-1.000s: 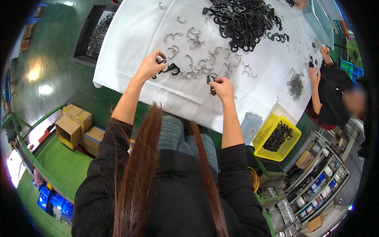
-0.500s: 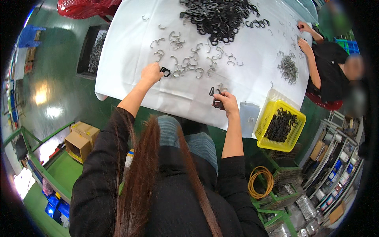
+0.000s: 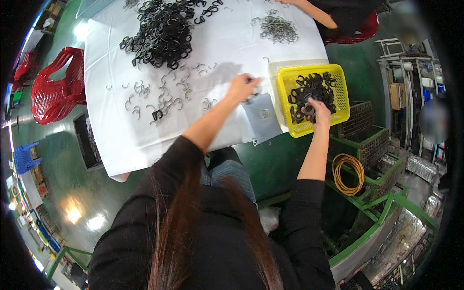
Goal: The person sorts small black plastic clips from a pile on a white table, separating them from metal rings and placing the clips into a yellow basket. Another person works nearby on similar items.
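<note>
Right hand (image 3: 320, 110) reaches into the yellow basket (image 3: 341, 92), grip closed on a black clip (image 3: 308, 112); left hand (image 3: 242, 87) just beside the basket, grip state unclear

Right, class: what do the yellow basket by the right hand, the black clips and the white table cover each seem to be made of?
Yellow basket: probably moulded plastic, going by its bright even colour and its gridded walls.
Black clips: likely plastic or coated metal; they are dark, thin and curved, with a slight sheen, too small to settle.
White table cover: seemingly cloth or thin sheeting, matte, draped over the table edge.
</note>
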The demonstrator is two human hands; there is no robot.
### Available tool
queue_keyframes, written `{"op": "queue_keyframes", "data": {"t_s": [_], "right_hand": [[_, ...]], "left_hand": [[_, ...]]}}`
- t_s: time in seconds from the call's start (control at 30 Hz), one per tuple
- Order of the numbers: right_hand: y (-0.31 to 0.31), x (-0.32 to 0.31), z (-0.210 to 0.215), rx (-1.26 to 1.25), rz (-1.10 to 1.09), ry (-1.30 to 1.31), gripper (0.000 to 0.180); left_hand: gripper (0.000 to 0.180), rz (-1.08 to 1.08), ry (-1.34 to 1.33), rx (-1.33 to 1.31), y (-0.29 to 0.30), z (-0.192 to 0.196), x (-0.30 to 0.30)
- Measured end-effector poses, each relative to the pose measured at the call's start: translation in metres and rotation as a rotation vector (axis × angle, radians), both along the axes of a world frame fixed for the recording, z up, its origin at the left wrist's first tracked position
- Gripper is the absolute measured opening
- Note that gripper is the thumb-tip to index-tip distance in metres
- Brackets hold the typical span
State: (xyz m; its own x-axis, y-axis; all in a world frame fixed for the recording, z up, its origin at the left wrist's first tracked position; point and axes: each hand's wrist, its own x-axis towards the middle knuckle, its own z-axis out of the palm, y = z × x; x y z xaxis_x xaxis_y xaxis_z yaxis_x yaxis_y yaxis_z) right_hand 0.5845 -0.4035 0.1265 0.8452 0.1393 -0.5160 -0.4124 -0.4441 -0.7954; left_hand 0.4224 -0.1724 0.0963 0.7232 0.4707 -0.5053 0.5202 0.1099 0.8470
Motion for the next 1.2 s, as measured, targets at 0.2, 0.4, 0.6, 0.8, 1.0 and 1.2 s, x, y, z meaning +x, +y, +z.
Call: {"op": "queue_keyframes", "data": {"t_s": [0.2,0.4,0.6,0.8,1.0,1.2], "right_hand": [[0.000,0.043,-0.002,-0.485,0.171,-0.760,0.077],[0.053,-0.054,-0.049,-0.273,0.445,-0.930,0.045],[0.103,-0.142,-0.099,-0.641,0.820,-0.671,0.045],[0.144,-0.180,-0.128,-1.024,0.997,-0.802,0.052],[0.173,-0.200,-0.103,-0.346,1.055,-0.639,0.052],[0.175,-0.216,-0.066,0.195,0.912,-0.231,0.038]], "left_hand": [[0.079,0.026,-0.395,0.294,-0.044,0.023,0.055],[0.038,0.510,0.028,0.805,0.027,-0.079,-0.145],[0.050,0.750,0.681,0.805,0.069,-0.118,-0.280],[0.038,0.659,0.635,0.603,0.080,-0.113,-0.285],[0.025,0.768,0.234,0.436,0.092,-0.087,-0.286],[0.022,0.387,-0.244,0.096,0.035,-0.057,-0.203]]}}
